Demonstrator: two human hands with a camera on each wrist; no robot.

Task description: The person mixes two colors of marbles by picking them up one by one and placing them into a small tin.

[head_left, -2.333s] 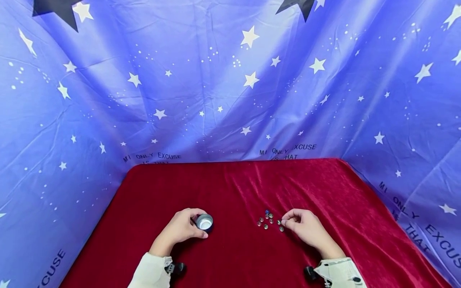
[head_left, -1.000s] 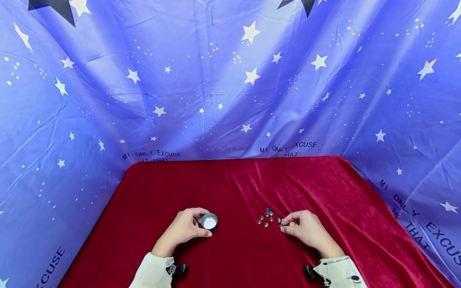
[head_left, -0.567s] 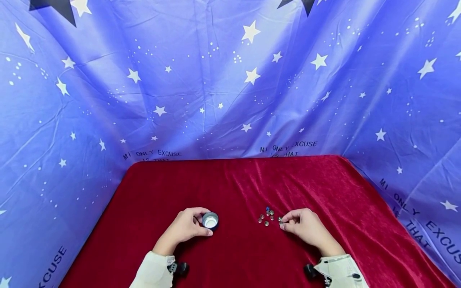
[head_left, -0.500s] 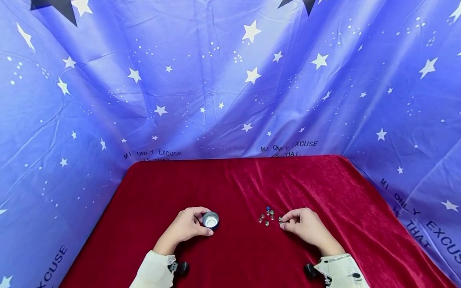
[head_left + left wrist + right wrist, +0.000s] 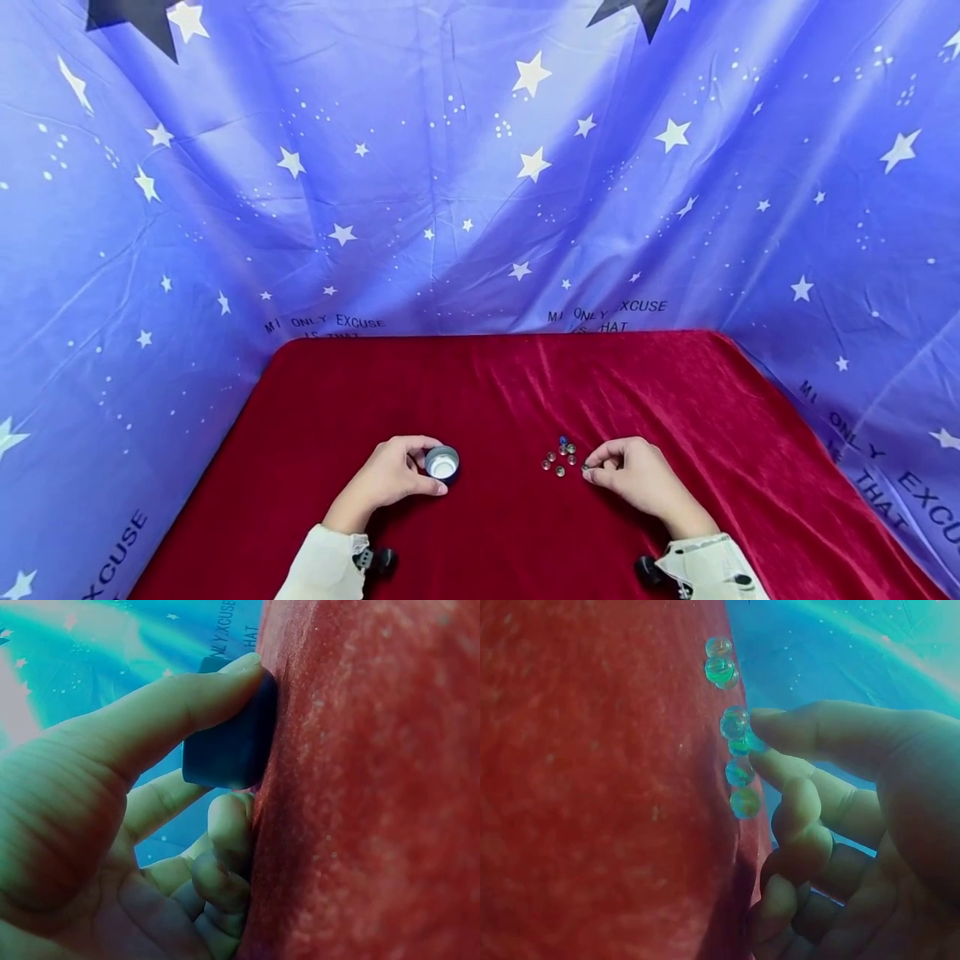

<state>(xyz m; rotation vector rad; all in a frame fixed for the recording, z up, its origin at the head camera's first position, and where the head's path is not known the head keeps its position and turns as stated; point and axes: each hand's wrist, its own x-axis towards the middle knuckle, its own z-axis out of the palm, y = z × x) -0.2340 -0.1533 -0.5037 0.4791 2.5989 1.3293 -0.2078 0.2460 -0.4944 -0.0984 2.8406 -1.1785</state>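
Slid nearer the marbles (image 5: 562, 451), the dark cup (image 5: 442, 465) the left hand (image 5: 397, 473) pinches has wide red cloth (image 5: 487, 396) before the far edge (image 5: 495, 337), and the right hand (image 5: 636, 472) pinches a shiny marble (image 5: 586, 467).

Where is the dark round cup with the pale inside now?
The dark round cup is just left of centre in the head view, gripped by the left hand, with the small glass marbles to its right on the red velvet cloth.

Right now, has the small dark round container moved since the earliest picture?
Yes: in the head view, the small dark round container has shifted slightly right, judged against the black lettering on the blue starry fabric backdrop.
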